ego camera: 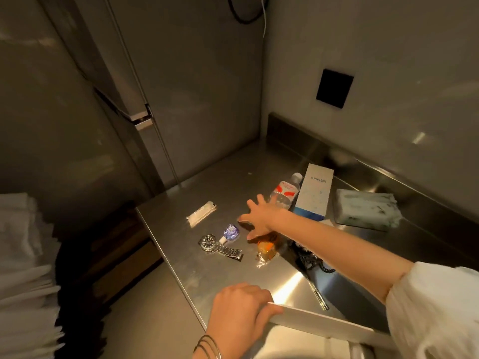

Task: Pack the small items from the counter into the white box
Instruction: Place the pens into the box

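We take the watch (215,244) on the steel counter (233,177) as our reference. The white box (318,320) is on the near side of the watch, at the counter's front edge. Our left hand (236,312) grips its rim, with the fingers curled over the edge. Our right hand (261,218) is beyond the watch and to its right. It is open, the fingers are spread wide, and it holds nothing.

Just beside the watch, on its far right side, lies a small purple bottle (231,231). A white sachet (201,213) lies farther behind the watch. To the right of the watch, partly under our right palm, is an orange wrapped item (267,251). We cannot tell whether the hand touches it.

In our judgement the step is to pick one small item with the right hand, most likely the orange one or the purple bottle. To do it well, we should bring the fingers closer together before we lower the hand, so that we pinch only one item. The steel is smooth, so an item may slide away if we push it from one side; a pinch from two sides is safer. The wrapper looks slippery, and we should hold it by the body. The left hand should hold the box steady and open toward the watch, so the way is short.
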